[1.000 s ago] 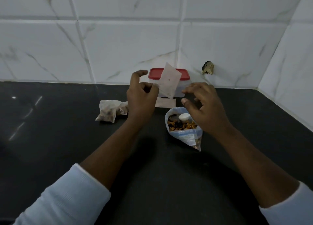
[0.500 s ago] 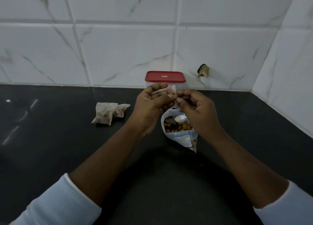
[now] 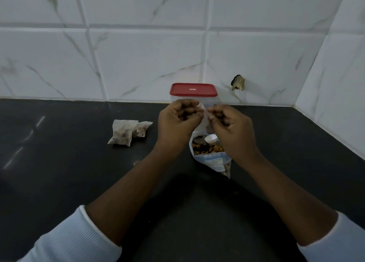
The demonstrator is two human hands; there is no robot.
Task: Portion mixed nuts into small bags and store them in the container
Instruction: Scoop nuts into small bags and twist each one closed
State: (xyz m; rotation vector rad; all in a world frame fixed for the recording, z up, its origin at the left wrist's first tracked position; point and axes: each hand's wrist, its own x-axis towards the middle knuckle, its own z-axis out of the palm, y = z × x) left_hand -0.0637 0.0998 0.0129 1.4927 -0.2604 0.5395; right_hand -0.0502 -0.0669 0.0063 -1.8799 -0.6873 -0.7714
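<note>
Container (image 3: pixel 193 100) behind, nut bag (image 3: pixel 212 159) below; counter (image 3: pixel 59 172) left open

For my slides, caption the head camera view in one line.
Left hand and right hand pinch a small translucent bag by an open plastic nut bag, before a red-lidded clear container.

legible text: none | red lid (image 3: pixel 193 89) mark: blurred | nut bag (image 3: pixel 214 160) print: blurred

Translucent small bag (image 3: pixel 205 121) held over open nut pouch (image 3: pixel 212 159) — two filled bags (image 3: pixel 123 133) left, red-lidded container (image 3: pixel 193 89) behind.
</note>
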